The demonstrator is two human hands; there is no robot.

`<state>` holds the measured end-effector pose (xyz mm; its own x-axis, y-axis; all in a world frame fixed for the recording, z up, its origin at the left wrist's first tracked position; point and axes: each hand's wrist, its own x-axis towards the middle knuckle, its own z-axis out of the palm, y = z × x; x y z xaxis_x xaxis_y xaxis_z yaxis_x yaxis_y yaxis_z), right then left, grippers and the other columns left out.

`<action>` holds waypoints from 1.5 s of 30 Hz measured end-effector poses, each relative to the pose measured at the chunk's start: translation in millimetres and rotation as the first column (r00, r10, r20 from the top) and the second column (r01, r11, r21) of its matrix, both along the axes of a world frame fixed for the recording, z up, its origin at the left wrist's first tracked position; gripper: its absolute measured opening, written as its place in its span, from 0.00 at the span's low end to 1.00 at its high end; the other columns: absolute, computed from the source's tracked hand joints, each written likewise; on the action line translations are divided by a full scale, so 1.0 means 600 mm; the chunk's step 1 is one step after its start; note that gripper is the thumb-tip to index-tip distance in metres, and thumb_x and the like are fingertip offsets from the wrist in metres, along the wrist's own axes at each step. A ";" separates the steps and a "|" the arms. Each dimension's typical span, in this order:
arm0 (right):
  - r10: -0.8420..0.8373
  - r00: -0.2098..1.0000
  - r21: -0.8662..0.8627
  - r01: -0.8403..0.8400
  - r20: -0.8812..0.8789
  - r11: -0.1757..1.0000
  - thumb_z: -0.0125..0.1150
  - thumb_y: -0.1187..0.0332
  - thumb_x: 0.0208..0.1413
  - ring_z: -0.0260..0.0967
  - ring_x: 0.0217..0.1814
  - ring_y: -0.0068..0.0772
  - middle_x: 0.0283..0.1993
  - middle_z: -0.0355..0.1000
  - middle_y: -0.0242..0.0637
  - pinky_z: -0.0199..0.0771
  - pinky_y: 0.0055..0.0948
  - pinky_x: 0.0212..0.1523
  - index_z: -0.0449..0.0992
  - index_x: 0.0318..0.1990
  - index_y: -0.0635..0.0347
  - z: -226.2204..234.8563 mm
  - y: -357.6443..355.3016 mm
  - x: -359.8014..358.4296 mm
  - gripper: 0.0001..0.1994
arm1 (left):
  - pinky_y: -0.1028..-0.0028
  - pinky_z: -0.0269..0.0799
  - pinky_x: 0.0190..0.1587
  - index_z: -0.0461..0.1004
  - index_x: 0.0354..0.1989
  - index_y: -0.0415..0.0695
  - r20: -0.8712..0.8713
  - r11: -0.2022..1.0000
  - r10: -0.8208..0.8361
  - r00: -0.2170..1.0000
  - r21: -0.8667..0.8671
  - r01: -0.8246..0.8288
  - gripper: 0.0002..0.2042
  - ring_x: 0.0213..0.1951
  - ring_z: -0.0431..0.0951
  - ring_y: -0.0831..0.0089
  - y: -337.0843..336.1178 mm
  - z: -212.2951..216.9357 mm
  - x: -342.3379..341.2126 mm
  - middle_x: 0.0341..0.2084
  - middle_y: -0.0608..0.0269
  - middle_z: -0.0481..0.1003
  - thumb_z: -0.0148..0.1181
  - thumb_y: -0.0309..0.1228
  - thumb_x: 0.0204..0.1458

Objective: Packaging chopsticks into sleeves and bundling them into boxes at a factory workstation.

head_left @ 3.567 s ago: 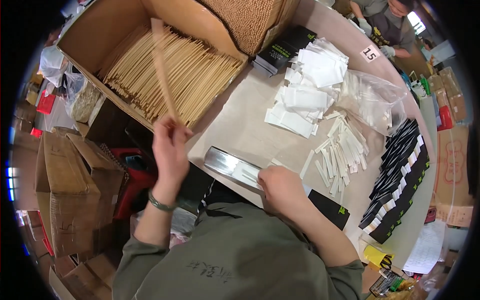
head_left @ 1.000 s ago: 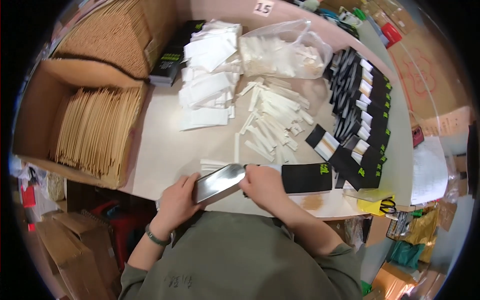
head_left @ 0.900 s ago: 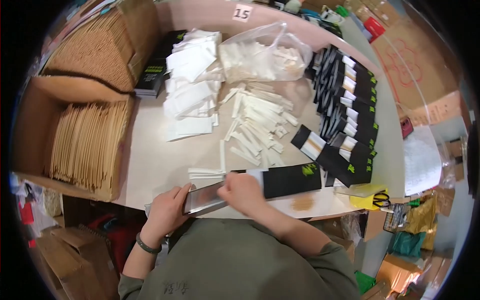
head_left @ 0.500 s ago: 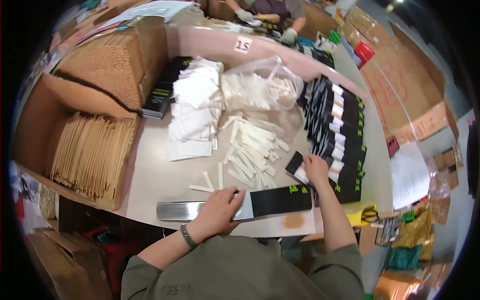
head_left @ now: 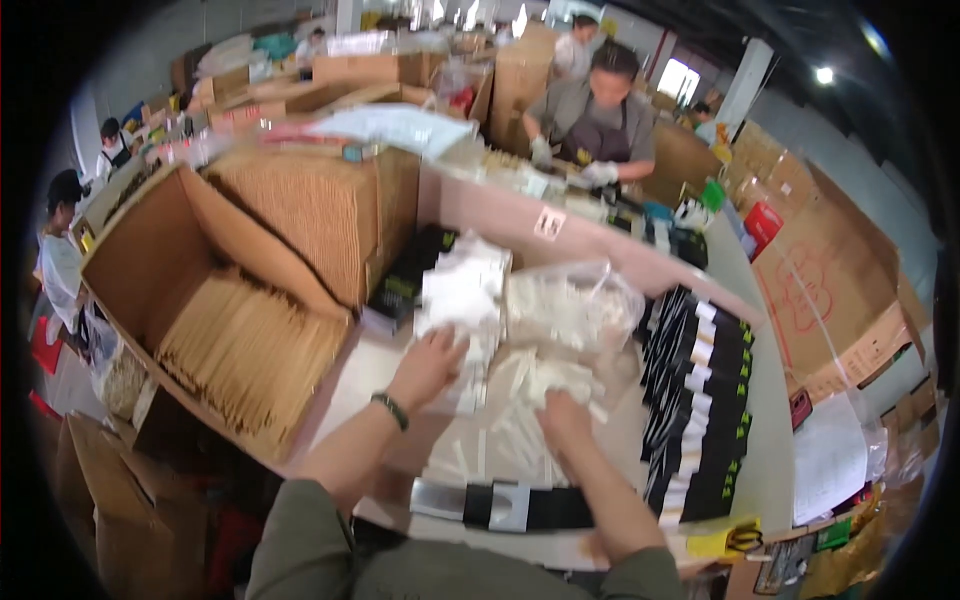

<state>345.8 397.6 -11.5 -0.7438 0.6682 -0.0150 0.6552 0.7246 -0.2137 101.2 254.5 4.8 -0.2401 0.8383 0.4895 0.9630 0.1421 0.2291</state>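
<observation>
My left hand (head_left: 428, 368) lies with its fingers spread at the lower left part of a pile of white paper slips (head_left: 462, 290). Over the heap of white strips (head_left: 520, 380), my right hand (head_left: 566, 420) points downward with its fingers drawn together; what is between them is hidden and blurred. On the near edge of the table sits a silver metal bar (head_left: 438, 498). A black band or sleeve with a pale grey section (head_left: 510, 508) lies along it, partly behind my right forearm. Rows of black sleeves with white bands (head_left: 705, 400) overlap at the right.
Cardboard boxes of tightly packed brown card (head_left: 250, 360) stand at the left. A clear plastic bag (head_left: 575, 305) of white strips is behind the heap. Yellow-wrapped scissors (head_left: 745, 538) lie at the right front edge. Beyond the table's raised back wall, a gloved co-worker (head_left: 600, 130) works.
My left hand has left the black sleeve on the bar for the paper slips. My right hand has moved left from the black sleeves to the strips. The view has tilted up.
</observation>
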 end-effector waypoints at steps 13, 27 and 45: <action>0.123 0.986 -0.036 -0.128 -0.116 0.991 0.63 0.63 0.52 0.71 0.40 0.50 0.34 0.73 0.45 0.71 0.45 0.41 0.75 0.31 0.59 0.030 0.001 0.012 0.09 | 0.55 0.61 0.62 0.66 0.61 0.45 0.159 0.907 -0.337 0.928 -0.211 0.365 0.36 0.59 0.66 0.49 -0.176 0.057 0.005 0.61 0.46 0.64 0.72 0.39 0.40; 0.119 0.986 -0.261 -0.146 -0.117 0.954 0.55 0.66 0.55 0.73 0.44 0.53 0.36 0.75 0.49 0.72 0.48 0.42 0.75 0.39 0.59 0.017 -0.099 -0.066 0.09 | 0.55 0.72 0.38 0.72 0.40 0.38 0.071 0.743 0.627 0.776 -0.352 -0.569 0.08 0.37 0.74 0.46 -0.467 -0.049 -0.151 0.35 0.46 0.70 0.56 0.27 0.54; 0.045 0.907 0.008 -0.046 -0.419 0.999 0.65 0.64 0.52 0.73 0.44 0.47 0.43 0.74 0.44 0.74 0.40 0.45 0.78 0.44 0.60 0.054 0.008 -0.007 0.14 | 0.53 0.72 0.41 0.68 0.44 0.34 -0.033 0.679 0.644 0.764 -0.436 -0.591 0.11 0.41 0.74 0.42 -0.413 -0.030 -0.175 0.38 0.41 0.71 0.55 0.22 0.52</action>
<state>341.9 402.5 20.9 -0.7115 0.6339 0.3033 0.4716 0.7507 -0.4626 -3.7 6.9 -13.2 -0.8055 0.5868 0.0825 0.5925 0.7977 0.1123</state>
